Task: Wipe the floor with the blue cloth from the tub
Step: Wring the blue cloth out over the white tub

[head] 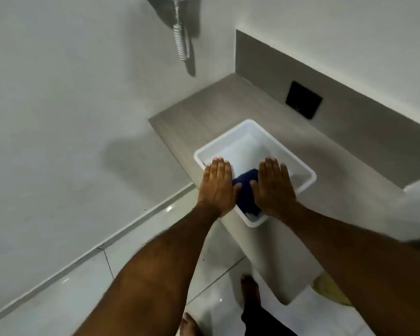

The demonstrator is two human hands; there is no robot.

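Note:
A white rectangular tub stands on a grey ledge, its near corner jutting over the ledge's edge. Inside it lies a dark blue cloth, bunched up near the front. My left hand hovers flat over the tub's left rim, fingers straight and together, palm down. My right hand is held the same way over the tub's right half. The cloth shows in the gap between the two hands; neither hand grips it. The glossy pale tiled floor lies below.
The grey ledge runs back to a wall with a black square plate. A coiled white hose hangs on the left wall. My bare feet stand on the floor below the ledge. Something yellow lies at the right.

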